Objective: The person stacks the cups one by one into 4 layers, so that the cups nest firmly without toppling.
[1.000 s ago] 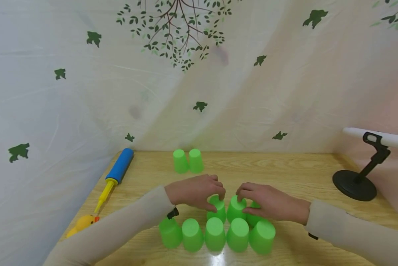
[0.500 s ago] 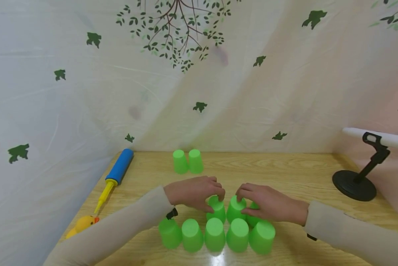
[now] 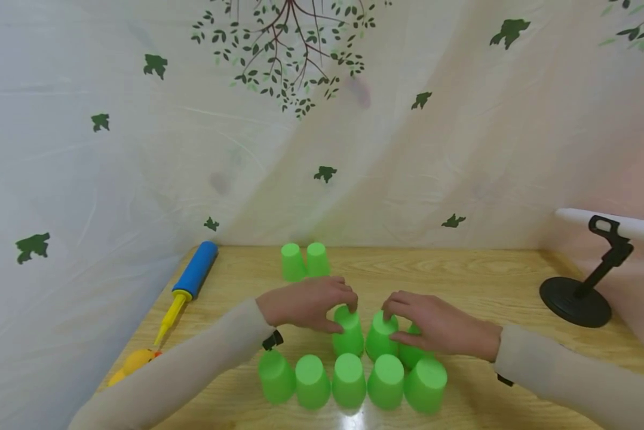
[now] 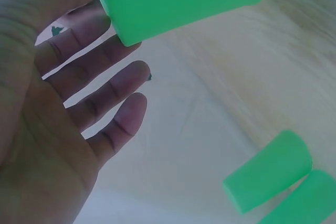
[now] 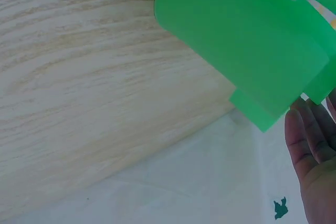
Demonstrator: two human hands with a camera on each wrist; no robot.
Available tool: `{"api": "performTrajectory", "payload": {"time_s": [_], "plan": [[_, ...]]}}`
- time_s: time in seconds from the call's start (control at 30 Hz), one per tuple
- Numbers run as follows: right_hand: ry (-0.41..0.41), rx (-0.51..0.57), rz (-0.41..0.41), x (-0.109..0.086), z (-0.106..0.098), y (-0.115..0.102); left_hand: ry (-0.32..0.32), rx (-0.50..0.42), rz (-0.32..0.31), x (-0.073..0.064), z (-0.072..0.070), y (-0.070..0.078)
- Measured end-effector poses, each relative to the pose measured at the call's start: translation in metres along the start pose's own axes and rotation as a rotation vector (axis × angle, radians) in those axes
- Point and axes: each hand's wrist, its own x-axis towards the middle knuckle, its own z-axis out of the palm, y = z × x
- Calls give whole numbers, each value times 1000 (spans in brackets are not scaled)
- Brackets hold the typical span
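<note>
Our left hand (image 3: pixel 307 304) is sitting slightly farther back than before, pinching an upturned, tapered green plastic cup (image 3: pixel 348 341) and widening its gap from the second green cup (image 3: pixel 379 347), which our right hand (image 3: pixel 437 324) is gripping near its top. Whether the pinched one is touching the wooden bench (image 3: pixel 462 269) is hard to tell. A third green cup (image 3: pixel 412 355) is standing beside, partly hidden. Five front cups (image 3: pixel 349 382) are already standing in a row, two rear cups (image 3: pixel 292 263) farther back; we are judging the arranging unfinished.

Soft light, small glare on tabletop (image 3: pixel 435 272).
</note>
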Motion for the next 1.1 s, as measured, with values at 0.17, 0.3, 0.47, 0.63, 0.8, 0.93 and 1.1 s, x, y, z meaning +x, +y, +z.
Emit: {"api": "performTrajectory", "payload": {"time_s": [0.17,0.3,0.47,0.63,0.8,0.93,1.1], "plan": [[33,-29,-16,5,-7,4,43,-25,-22,-3,-7,-5],[72,-71,-29,11,-15,8,103,-7,-29,-3,-12,-13],[127,-118,-8,20,-24,14,185,3,-56,-4,-14,-27],[163,-141,31,29,-25,22,254,-36,-108,-5,-13,-43],[177,-157,77,34,-25,31,283,-70,-182,-6,-10,-61],[188,-158,112,38,-25,41,292,-92,-224,-3,-8,-72],[171,-147,167,51,-23,54,295,-98,-262,1,-6,-81]]}}
